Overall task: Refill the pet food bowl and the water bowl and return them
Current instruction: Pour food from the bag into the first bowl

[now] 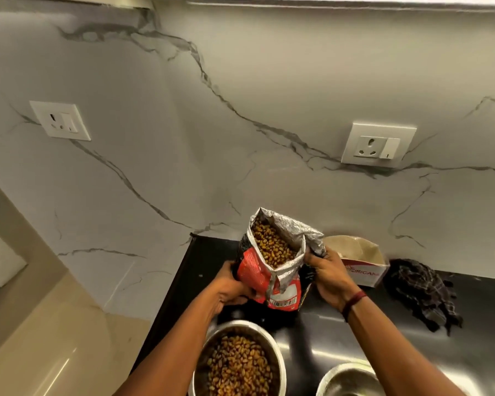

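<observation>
An open red and black pet food bag (272, 277) with a foil lining stands upright on the black counter (412, 324), brown kibble showing at its mouth. My left hand (229, 287) grips its left side and my right hand (327, 274) grips the foil rim on the right. In front of the bag sits a steel bowl (277, 364) holding brown kibble, partly behind my left forearm. A second steel bowl (349, 380) stands to its right at the frame's bottom edge; what is inside it cannot be made out.
A white and red cardboard box (366, 267) stands behind my right hand by the marble wall. A dark checked cloth (423, 295) lies crumpled at the right. Two wall sockets (379, 145) are set in the backsplash. The counter's left edge drops to a beige floor.
</observation>
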